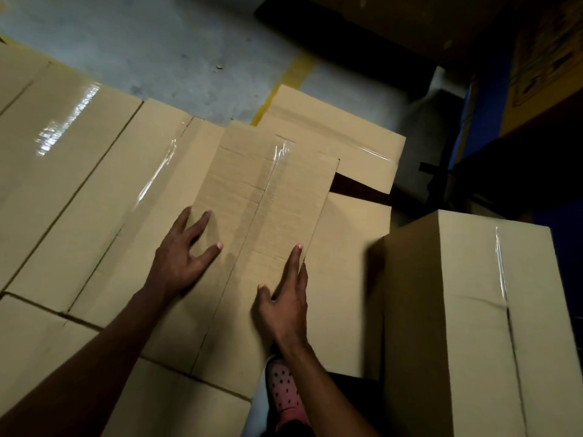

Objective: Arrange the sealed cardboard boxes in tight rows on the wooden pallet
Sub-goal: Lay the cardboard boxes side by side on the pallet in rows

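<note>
Cardboard box point(268, 209) sat under both palms, left hand point(179, 263) and right hand point(287, 298) flat, fingers straight, gripping nothing. Imo push low n even, w/ edge flush to row point(79, 171) beside left hand.

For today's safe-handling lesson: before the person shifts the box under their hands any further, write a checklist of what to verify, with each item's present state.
1. Left hand flat on the centre box, fingers spread: ok.
2. Right hand along the box's right edge, fingers straight: ok.
3. Tape seam on the box closed: ok.
4. Box tight against the left neighbour box: ok, edges appear to meet.
5. Dark gap to the right of the box closed: not ok.
6. Pink shoe away from box edges: not ok, it sits just below the box.
7. Pallet under the boxes: cannot tell, hidden.
</note>
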`<state>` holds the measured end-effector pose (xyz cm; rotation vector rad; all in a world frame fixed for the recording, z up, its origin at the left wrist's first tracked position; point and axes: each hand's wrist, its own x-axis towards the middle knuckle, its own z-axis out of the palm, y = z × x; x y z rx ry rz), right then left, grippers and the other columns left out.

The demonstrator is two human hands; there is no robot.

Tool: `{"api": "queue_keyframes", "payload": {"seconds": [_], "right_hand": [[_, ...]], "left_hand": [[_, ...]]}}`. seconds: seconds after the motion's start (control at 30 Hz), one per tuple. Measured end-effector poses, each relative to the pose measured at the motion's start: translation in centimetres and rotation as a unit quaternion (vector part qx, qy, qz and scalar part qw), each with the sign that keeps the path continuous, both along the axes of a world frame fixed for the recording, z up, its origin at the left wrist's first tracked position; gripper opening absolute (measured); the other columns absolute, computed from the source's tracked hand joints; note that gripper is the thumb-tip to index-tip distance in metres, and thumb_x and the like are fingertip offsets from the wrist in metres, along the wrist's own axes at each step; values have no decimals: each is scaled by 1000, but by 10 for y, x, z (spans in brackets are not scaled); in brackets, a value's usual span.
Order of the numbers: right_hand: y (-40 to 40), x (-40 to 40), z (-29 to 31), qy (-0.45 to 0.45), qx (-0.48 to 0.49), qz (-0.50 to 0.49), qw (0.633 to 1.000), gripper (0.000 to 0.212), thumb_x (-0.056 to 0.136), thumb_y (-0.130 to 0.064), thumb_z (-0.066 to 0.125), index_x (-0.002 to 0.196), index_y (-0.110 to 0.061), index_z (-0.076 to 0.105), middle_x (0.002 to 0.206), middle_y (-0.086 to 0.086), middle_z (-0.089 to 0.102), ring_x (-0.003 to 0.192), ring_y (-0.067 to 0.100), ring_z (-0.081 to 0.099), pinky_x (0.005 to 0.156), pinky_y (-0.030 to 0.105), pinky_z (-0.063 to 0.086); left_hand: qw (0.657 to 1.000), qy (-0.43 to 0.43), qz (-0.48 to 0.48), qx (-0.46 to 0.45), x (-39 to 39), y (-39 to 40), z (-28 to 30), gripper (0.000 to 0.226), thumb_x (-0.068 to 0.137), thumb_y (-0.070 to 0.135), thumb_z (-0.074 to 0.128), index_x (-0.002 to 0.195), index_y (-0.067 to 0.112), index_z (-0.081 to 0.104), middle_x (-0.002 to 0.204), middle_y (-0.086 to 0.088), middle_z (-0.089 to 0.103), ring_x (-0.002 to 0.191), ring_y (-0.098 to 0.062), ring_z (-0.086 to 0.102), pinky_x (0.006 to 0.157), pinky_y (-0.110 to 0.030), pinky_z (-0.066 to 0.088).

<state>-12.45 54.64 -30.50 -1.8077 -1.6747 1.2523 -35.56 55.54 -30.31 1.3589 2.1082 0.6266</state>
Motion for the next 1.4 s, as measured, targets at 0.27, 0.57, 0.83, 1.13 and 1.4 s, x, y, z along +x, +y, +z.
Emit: {"api": "queue_keyframes", "payload": {"seconds": [0.27,0.57,0.83,1.13,1.4], "right_hand": [[9,27,-57,8,-5,-197,980,35,111,-16,40,143,-19,55,137,6,65,128,29,60,95,20,39],[68,36,-55,-51,141,-102,983,50,109,-14,44,158,-18,38,163,4,40,151,18,35,121,21,24],[131,21,-9,-20,212,-77,974,52,107,-15,46,158,-21,40,171,0,22,157,16,24,116,20,23],[167,56,-28,-21,195,-124,973,52,104,-11,45,155,-20,43,168,1,29,153,18,31,112,12,23],[236,113,-82,-172,94,13,981,59,99,-22,57,155,-16,41,164,8,37,149,28,34,117,43,35]], "left_hand": [[999,40,14,10,9,-4,-9,77,93,51,73,160,41,37,174,-5,18,153,-34,33,115,-52,40],[989,144,-4,18,34,1,-27,81,93,68,55,163,40,29,175,-9,9,160,-36,13,122,-66,20],[971,188,-120,81,93,98,3,71,101,65,43,164,46,17,176,-3,8,160,-32,14,123,-65,18],[951,241,-182,70,156,233,21,72,94,73,43,160,48,29,166,-3,38,156,-29,28,124,-63,14],[936,276,-196,98,156,239,8,58,90,59,59,146,43,56,126,-3,65,125,-26,56,125,-61,16]]}}
